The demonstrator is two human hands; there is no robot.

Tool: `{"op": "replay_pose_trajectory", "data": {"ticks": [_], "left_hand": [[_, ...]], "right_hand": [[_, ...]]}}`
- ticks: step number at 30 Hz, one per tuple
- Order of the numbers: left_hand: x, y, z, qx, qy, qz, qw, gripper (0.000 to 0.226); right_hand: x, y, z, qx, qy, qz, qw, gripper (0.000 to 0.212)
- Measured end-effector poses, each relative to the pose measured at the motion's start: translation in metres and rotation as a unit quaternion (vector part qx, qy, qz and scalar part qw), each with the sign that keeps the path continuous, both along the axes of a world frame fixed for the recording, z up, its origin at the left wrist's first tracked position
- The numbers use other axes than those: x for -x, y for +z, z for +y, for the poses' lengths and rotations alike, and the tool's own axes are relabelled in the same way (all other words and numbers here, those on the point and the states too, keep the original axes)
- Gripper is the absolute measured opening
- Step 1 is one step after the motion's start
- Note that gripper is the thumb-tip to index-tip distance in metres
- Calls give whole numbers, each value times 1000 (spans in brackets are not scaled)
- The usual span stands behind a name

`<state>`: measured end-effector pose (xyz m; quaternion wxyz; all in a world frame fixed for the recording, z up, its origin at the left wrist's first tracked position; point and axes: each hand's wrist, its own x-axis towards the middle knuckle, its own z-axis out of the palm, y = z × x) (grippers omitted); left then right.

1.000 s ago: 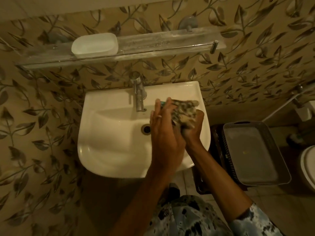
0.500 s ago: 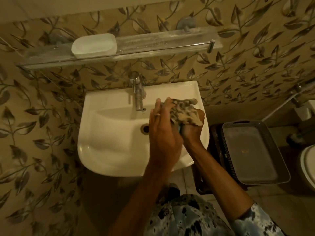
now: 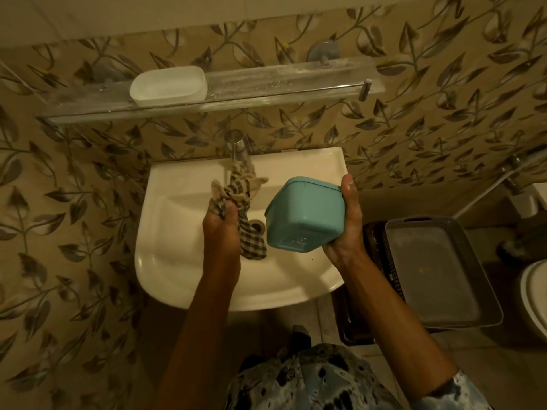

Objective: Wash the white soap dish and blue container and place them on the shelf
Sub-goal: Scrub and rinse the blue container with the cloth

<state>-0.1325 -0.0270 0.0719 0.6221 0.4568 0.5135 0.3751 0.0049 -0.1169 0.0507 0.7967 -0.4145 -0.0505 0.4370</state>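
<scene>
Gripping the blue container (image 3: 305, 214) in the right hand (image 3: 346, 229), with the thumb stretched up along the rim and the fingers wrapping round the far side, mostly out of sight. Holding it in the air over the right half of the white sink (image 3: 177, 261), tilted so that the base is facing the camera and the mouth is pointing away toward the wall. Showing a pale blue-green plastic body, squarish with rounded corners, narrowing toward the base and carrying a stepped lip round the rim. Bearing a small moulded mark in the middle of the base, too small and blurred for reading.

Clutching a checked cloth (image 3: 242, 199) in the left hand (image 3: 222, 229), with the fingers closed round its bunched middle, a few corners sticking up toward the tap (image 3: 236, 149) and one end hanging down just beside the drain (image 3: 256, 224). Holding cloth and container apart, with a strip of bare basin showing between them.

Looking up past the tap to the white soap dish (image 3: 168, 85), sitting open side up on the glass shelf (image 3: 266, 81), toward the shelf's left end and against the leaf-patterned wall. Standing next to a grey plastic basket (image 3: 429, 276) to the right of the sink, resting on something darker, with the curved edge of a toilet (image 3: 535, 297) at the far right.
</scene>
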Motion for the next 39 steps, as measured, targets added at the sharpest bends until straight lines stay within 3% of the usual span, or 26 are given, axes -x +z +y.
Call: {"op": "replay_pose_trajectory", "data": {"ticks": [3,7,10,12,15,20,24,28,31,35,39], "left_hand": [[4,-14,-14,41,-24,-17,999,25],[6,-18,-17,-22,-24,65,997,26],[0,-8,-33,-148,-74,105,981,36],[-8,5,-55,-230,-114,133,957,41],[-16,12,-72,-374,-167,182,894,43],[-10,2,-24,-272,-125,184,936,45],[-2,0,-9,-222,-80,176,956,34],[-12,12,-43,-314,-152,175,921,45],[-16,25,-49,-392,-216,178,876,44],[3,11,1,-323,-222,196,899,43],[15,22,19,-307,-293,193,885,32]], "right_hand": [[6,1,5,37,-21,-85,995,30],[17,4,9,123,16,-149,981,36],[24,3,15,202,-16,-79,976,29],[27,1,17,233,-48,-62,969,29],[30,0,14,169,-45,-32,984,31],[22,3,8,126,-45,-1,991,26],[20,1,8,121,-56,-17,991,27],[24,-4,16,132,-88,-65,985,29],[27,-7,16,106,-84,-24,991,40],[23,-2,14,96,-31,-7,995,35],[19,-5,7,52,11,46,998,35]]}}
